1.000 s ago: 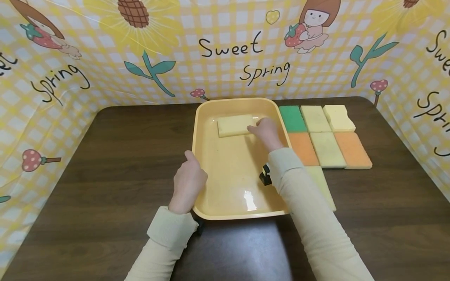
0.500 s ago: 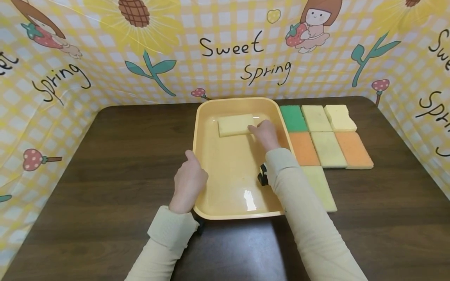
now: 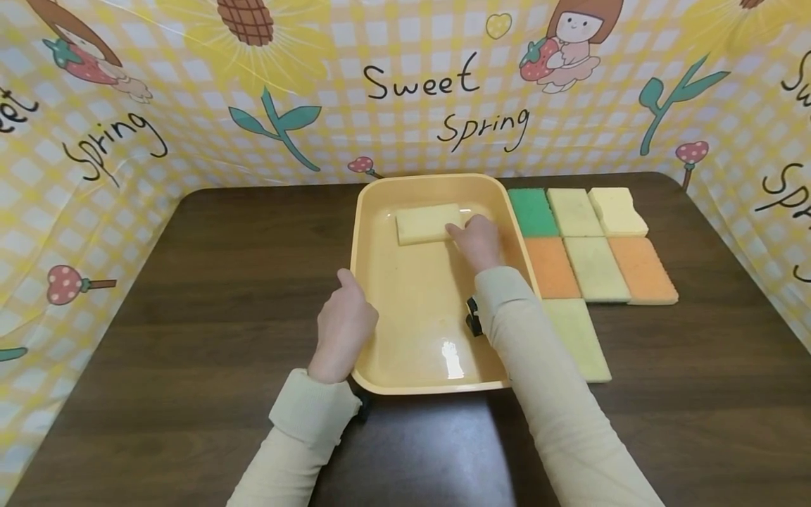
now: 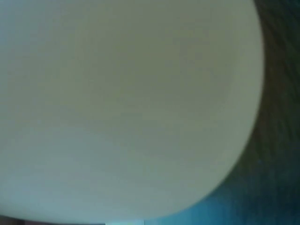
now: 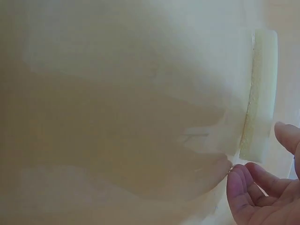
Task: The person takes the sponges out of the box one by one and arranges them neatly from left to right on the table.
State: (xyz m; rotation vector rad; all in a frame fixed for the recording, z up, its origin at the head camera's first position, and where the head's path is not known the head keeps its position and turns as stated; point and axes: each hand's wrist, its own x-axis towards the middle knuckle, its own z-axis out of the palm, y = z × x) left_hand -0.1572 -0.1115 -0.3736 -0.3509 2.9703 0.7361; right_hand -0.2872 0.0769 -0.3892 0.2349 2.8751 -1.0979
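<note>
A pale yellow sponge lies flat near the far end inside a yellow plastic tray. My right hand reaches into the tray and holds the sponge's right end; in the right wrist view its thumb is by the sponge's upper face and the curled fingers by its end. The left hand grips the tray's left side, thumb pointing forward, the other fingers mostly hidden from the head view. Close up and blurred, the tray's rounded corner fills most of the left wrist view.
To the tray's right, several sponges lie in rows on the dark wooden table: a green one, orange ones such as this sponge, and pale yellow ones including this sponge. A patterned yellow cloth stands behind.
My right forearm has swung slightly to the left, while the hand stays at the sponge's right end. The left hand keeps its place on the tray. The whole view has shifted a little.
</note>
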